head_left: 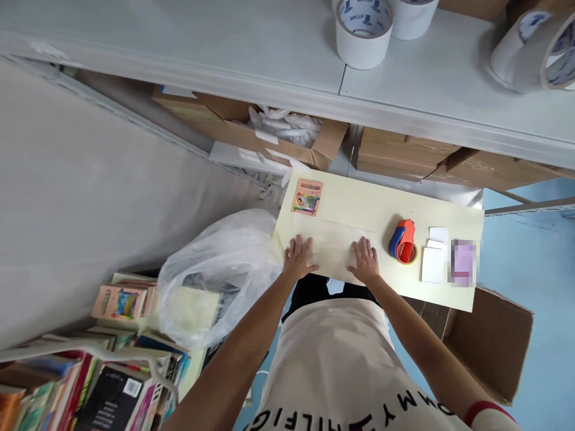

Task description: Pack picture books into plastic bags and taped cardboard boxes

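My left hand [297, 256] and my right hand [365, 261] lie flat, fingers spread, on a pale translucent sheet or bag [331, 242] spread over the near edge of a cream table [381, 206]. Neither hand holds anything. A small pink booklet [308, 197] lies at the table's far left corner, beyond my left hand. To the right of my right hand sits a red and blue tape dispenser [403, 241], then white slips of paper [433, 258].
A clear plastic bag [215, 275] bulges left of the table above stacked books [112, 371]. Cardboard boxes [251, 129] sit under a white shelf [269, 54] carrying tape rolls [363, 30]. An open carton [492, 341] stands at the right.
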Motion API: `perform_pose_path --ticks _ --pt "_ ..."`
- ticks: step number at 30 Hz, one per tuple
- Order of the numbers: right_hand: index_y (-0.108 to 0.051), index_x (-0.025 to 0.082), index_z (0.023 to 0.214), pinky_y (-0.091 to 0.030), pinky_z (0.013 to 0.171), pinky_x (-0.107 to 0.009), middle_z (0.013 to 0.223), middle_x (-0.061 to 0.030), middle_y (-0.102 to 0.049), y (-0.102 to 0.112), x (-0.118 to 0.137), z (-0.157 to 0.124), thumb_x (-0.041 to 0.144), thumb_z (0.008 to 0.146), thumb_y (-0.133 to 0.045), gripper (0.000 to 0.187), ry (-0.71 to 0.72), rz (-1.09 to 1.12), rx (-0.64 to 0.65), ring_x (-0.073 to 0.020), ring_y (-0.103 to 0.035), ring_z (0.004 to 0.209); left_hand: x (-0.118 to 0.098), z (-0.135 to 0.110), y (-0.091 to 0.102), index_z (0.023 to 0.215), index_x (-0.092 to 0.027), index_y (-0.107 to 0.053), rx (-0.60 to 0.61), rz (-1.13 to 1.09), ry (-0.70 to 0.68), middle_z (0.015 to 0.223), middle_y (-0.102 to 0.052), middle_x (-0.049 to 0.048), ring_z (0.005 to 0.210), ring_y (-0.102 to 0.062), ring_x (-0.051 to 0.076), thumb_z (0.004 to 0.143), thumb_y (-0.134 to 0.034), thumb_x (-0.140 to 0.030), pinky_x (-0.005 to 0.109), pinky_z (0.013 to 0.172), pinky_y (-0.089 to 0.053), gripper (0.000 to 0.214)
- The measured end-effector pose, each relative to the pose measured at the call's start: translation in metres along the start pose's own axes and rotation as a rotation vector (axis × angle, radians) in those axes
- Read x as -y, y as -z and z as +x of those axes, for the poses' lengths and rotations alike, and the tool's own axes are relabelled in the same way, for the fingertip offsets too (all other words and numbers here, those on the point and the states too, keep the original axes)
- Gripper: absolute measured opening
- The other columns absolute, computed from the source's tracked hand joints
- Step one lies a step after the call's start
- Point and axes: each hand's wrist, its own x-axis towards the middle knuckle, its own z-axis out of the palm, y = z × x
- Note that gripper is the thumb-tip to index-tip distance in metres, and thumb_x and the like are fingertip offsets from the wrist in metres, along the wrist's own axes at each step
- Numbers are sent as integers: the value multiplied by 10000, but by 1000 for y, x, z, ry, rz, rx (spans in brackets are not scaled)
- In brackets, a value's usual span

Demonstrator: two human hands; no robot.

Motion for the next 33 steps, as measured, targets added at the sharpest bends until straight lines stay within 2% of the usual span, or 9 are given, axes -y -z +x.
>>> perform_pose_path --ticks 4,7,10,13,16,21,25,30,33 --pt "-299 137 1508 -164 1172 -536 1614 -214 -126 7 12 1 373 810 -680 829 -14 65 -51 -359 -96 1498 1 -5 4 1542 -194 -218 -49 -75 11 1630 -23 199 1488 -15 418 696 -730 -545 575 1159 -155 1049" --pt "-365 139 1474 -218 1168 -531 1603 -201 -200 16 31 16 347 835 -634 724 11 241 -122 -344 -159 1491 6 2 16 1533 -170 -239 -156 -189 -18 1629 -34 202 1491 -18 405 738 -671 -582 577 1159 -170 995" --pt "-440 171 1427 -342 1133 -481 1548 -178 -344 26 59 52 370 807 -654 685 13 541 -152 -314 -346 1424 17 29 38 1505 -146 -289 -300 -370 -22 1620 -123 200 1499 -87 357 783 -618 -587 524 1171 -204 908" --pt "-502 201 1366 -429 1069 -474 1435 -151 -507 32 89 98 412 740 -712 693 -127 909 -138 -303 -499 1309 30 71 62 1440 -101 -379 -389 -601 34 1535 -347 220 1454 -271 323 824 -604 -477 459 1171 -253 756" --pt "-573 200 1260 -457 1031 -458 1364 -128 -582 36 114 138 427 691 -739 635 -258 1241 -155 -298 -525 1277 39 111 78 1288 -119 -532 -357 -873 72 1308 -597 188 1281 -510 304 810 -620 -380 432 1094 -369 551" --pt "-665 219 977 -467 995 -388 1104 -43 -720 48 134 166 414 674 -708 363 -135 1497 -166 -244 -617 1101 41 147 92 977 -168 -659 -312 -1244 190 902 -705 58 922 -671 207 709 -665 -249 320 842 -513 280" --pt "-667 218 995 -472 960 -383 1076 -27 -721 60 132 167 374 666 -699 365 -168 1507 -236 -229 -630 1045 37 146 107 820 -162 -692 -244 -1329 88 763 -680 20 711 -636 149 630 -700 -226 257 670 -500 201" --pt "-649 226 1135 -494 932 -400 1159 -48 -692 66 121 157 431 675 -733 511 -246 1506 -342 -233 -617 1091 28 129 128 869 -170 -718 -157 -1563 -32 760 -658 -7 649 -575 97 557 -759 -257 204 576 -438 326" --pt "-654 221 1137 -522 896 -400 1215 -73 -663 71 113 137 454 681 -753 521 -239 1505 -446 -232 -632 1055 17 114 132 930 -187 -715 -51 -1721 -81 800 -658 -11 691 -597 95 539 -789 -285 210 621 -466 411"
